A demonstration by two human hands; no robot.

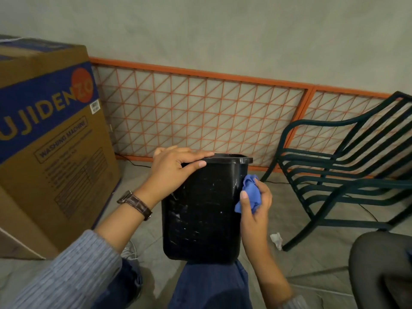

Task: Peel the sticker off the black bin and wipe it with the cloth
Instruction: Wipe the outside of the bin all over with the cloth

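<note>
The left hand [174, 168] is reaching forward from a grey sleeve [66, 275]. Its fingers are lying over the rim of the black bin [202, 210] and its thumb is pressing the outer wall just below them, clamping the rim. The bin is standing upright on the person's knee [209, 284], between the two hands. The right hand [256, 210] is curling round a bunched blue cloth [250, 192], holding it against the bin wall to its left, thumb pointing up.
</note>
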